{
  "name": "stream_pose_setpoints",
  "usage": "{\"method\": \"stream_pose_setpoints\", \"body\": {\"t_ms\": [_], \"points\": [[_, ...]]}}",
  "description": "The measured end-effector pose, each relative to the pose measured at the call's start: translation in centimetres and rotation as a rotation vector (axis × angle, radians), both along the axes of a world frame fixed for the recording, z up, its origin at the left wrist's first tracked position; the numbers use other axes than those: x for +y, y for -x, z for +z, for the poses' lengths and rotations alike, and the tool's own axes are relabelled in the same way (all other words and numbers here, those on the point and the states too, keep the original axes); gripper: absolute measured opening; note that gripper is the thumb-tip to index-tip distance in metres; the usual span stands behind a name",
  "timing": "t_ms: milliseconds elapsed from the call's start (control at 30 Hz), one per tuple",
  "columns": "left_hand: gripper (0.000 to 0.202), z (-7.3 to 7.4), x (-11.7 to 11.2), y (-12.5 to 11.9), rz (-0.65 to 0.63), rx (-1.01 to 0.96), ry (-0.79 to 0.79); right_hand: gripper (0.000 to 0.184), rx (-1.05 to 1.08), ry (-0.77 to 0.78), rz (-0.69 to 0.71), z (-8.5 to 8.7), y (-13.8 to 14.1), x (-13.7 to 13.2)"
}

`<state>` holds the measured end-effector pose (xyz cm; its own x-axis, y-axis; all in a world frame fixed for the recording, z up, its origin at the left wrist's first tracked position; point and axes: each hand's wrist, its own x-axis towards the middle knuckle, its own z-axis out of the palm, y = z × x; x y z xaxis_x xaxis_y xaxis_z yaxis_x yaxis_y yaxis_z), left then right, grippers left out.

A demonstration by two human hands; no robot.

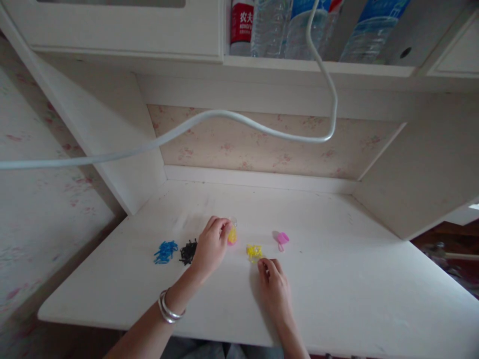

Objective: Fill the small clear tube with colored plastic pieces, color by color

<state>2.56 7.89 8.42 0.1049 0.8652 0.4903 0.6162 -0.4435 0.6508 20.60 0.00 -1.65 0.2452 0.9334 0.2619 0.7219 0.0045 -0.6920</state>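
Observation:
My left hand [212, 244], a silver bangle on its wrist, pinches a small clear container [232, 234] with yellow bits inside and pink at its lower end. The fingers partly cover it. On the desk to its right lies a small pile of yellow bits [254, 253], which look like little rubber bands. My right hand [275, 285] rests just below this pile, its fingers curled and the tips close together; whether anything is between them is too small to see. A black pile [187, 252] is partly behind my left hand, and a blue pile [165, 252] lies farther left.
A small pink piece with a loop [283, 238] lies right of the yellow pile. The white desk [348, 279] has side panels and a back wall. A white cable [239, 118] hangs across the front. Above, plastic bottles [271, 27] stand on a shelf.

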Motion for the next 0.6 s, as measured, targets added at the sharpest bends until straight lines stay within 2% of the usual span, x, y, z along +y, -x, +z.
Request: {"method": "stream_pose_setpoints", "body": {"t_ms": [100, 267, 400, 600], "points": [[0.022, 0.4, 1.6, 0.4, 0.029, -0.035, -0.008, 0.038, 0.075, -0.014, -0.004, 0.3, -0.1, 0.0], [0.026, -0.5, 3.1, 0.3, 0.03, -0.116, 0.089, 0.041, 0.152, -0.03, -0.011, 0.5, -0.1, -0.1], [0.03, -0.9, 3.5, 0.1, 0.003, -0.147, 0.164, 0.043, 0.19, -0.032, -0.008, 0.5, -0.2, 0.0], [0.031, -0.2, 3.1, 0.4, 0.013, -0.195, 0.181, 0.042, 0.203, -0.028, -0.024, 0.4, -0.3, 0.0]]}}
